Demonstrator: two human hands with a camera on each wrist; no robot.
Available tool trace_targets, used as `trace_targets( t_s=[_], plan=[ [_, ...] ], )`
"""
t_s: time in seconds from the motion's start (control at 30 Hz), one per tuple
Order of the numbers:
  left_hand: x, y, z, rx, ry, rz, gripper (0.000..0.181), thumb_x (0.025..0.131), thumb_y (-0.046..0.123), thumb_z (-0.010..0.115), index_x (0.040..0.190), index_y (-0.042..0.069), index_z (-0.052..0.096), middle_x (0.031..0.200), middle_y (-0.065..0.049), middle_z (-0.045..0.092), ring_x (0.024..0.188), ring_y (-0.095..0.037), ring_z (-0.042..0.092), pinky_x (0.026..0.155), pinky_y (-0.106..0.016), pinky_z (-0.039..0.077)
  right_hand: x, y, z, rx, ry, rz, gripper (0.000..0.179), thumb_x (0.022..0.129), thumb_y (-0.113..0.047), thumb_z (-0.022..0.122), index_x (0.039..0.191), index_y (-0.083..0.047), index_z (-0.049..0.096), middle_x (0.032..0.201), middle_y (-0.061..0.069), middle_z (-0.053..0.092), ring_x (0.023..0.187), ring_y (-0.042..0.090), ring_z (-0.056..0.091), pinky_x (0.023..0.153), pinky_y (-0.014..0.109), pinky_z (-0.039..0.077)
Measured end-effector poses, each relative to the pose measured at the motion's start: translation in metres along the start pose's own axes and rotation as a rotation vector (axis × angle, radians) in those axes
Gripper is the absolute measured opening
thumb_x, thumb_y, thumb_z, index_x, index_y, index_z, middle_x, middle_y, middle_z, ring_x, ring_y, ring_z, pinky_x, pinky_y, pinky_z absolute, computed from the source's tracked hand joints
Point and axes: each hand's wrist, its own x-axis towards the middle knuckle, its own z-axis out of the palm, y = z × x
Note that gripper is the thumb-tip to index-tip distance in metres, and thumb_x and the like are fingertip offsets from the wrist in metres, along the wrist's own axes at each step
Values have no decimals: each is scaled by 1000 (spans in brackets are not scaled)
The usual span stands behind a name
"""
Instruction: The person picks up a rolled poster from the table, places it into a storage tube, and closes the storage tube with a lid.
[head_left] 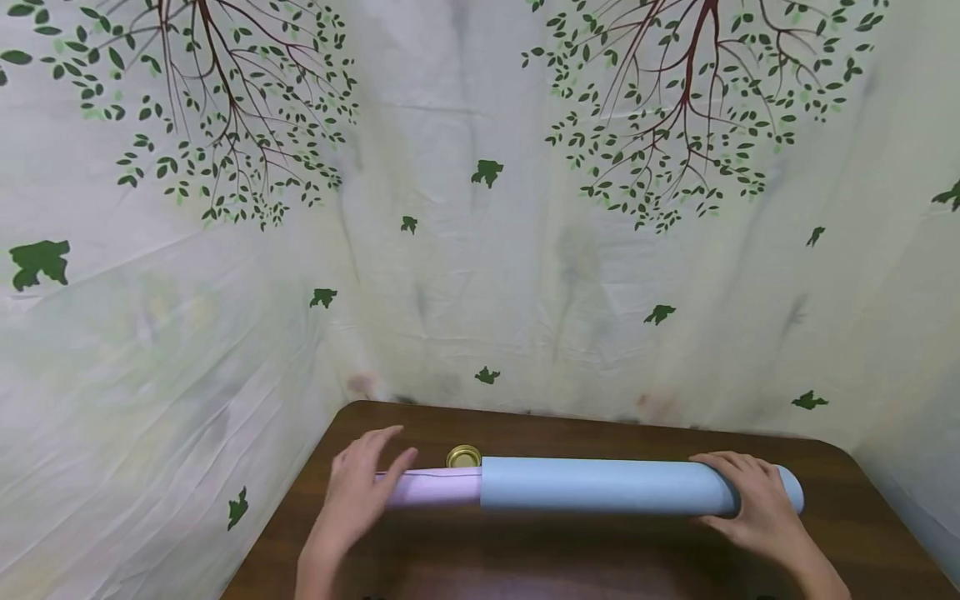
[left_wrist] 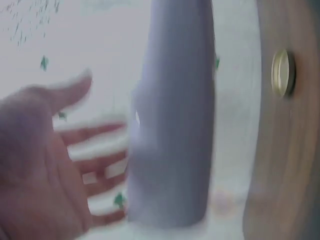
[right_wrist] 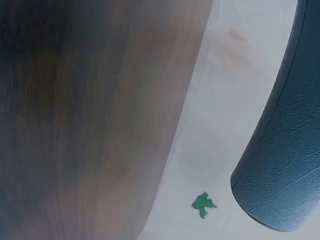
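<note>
A light blue roll (head_left: 592, 485) of leather-textured sheet lies crosswise in front of me, above the table. From its left end a narrower lilac roll (head_left: 442, 487) sticks out; I cannot tell if both are one sheet. My right hand (head_left: 757, 504) grips the blue roll near its right end, thumb below and fingers over the top. At the lilac end is my left hand (head_left: 360, 483), its thumb and fingers spread apart. In the left wrist view the fingertips reach the side of the lilac roll (left_wrist: 172, 125); whether they touch it is unclear.
A round gold-coloured lid (head_left: 463, 456) sits on the brown wooden table (head_left: 585, 558), just behind the lilac roll. Behind the table's far edge hangs a pale curtain (head_left: 540, 275) printed with trees and green leaves, and it continues along both sides.
</note>
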Motion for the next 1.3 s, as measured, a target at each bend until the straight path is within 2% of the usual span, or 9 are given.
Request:
trace_targets(
  t_s=[0.07, 0.13, 0.23, 0.33, 0.43, 0.57, 0.83, 1.03, 1.3],
  plan=[
    [1, -11, -11, -62, -9, -167, 53, 107, 45, 55, 139, 3, 60, 134, -19, 67, 125, -39, 62, 107, -63, 40, 1, 3, -4, 1, 19, 8, 91, 42, -22, 104, 125, -17, 69, 116, 7, 70, 106, 25, 53, 86, 51, 33],
    [1, -21, -17, -197, -88, -288, 57, 109, 46, 47, 141, 0, 57, 136, -23, 65, 123, -39, 64, 105, -59, 45, 0, 6, -8, -2, 37, 14, 91, 41, -22, 104, 125, -16, 69, 115, 7, 69, 107, 20, 52, 86, 51, 32],
    [1, -30, -15, -468, -248, -388, 58, 111, 44, 44, 142, -4, 53, 129, -24, 64, 110, -36, 70, 95, -48, 56, -4, 9, -10, -5, 55, 14, 91, 39, -23, 104, 123, -15, 70, 114, 7, 69, 108, 8, 49, 85, 49, 31],
    [2, -33, -10, -649, -350, -389, 55, 111, 38, 46, 141, -7, 51, 116, -21, 65, 89, -32, 76, 80, -40, 61, -8, 10, -9, -6, 55, 8, 90, 39, -23, 104, 122, -16, 70, 113, 7, 69, 110, -2, 46, 85, 48, 32],
    [3, -32, -6, -676, -368, -344, 53, 112, 34, 46, 141, -11, 49, 111, -20, 67, 80, -29, 76, 70, -35, 61, -10, 11, -8, -4, 57, 1, 90, 38, -23, 104, 122, -16, 70, 112, 7, 69, 111, -5, 45, 85, 47, 32],
    [3, -33, -6, -656, -343, -335, 48, 113, 24, 44, 140, -15, 48, 110, -22, 67, 79, -24, 73, 66, -33, 59, -9, 11, -8, 2, 69, 0, 91, 37, -23, 103, 122, -16, 71, 113, 7, 69, 111, -4, 46, 86, 47, 31],
    [0, -35, -9, -668, -241, -393, 42, 110, 17, 51, 140, -12, 54, 125, -27, 64, 89, -26, 72, 73, -37, 61, -5, 9, -8, -1, 72, -5, 91, 37, -23, 103, 122, -14, 71, 113, 8, 69, 110, 0, 47, 86, 48, 31],
    [1, -34, -13, -705, -212, -380, 45, 106, 18, 60, 143, -6, 54, 132, -25, 62, 97, -19, 65, 83, -39, 61, -2, 8, -8, -13, 87, -5, 91, 37, -22, 103, 121, -14, 71, 113, 9, 68, 106, 10, 49, 86, 50, 31],
    [3, -33, -10, -802, -262, -259, 50, 104, 11, 62, 145, -12, 48, 136, -30, 59, 102, -6, 68, 92, -35, 60, -1, 7, -7, -8, 78, 6, 91, 38, -21, 103, 122, -14, 70, 114, 10, 69, 107, 14, 50, 86, 50, 31]
  ],
)
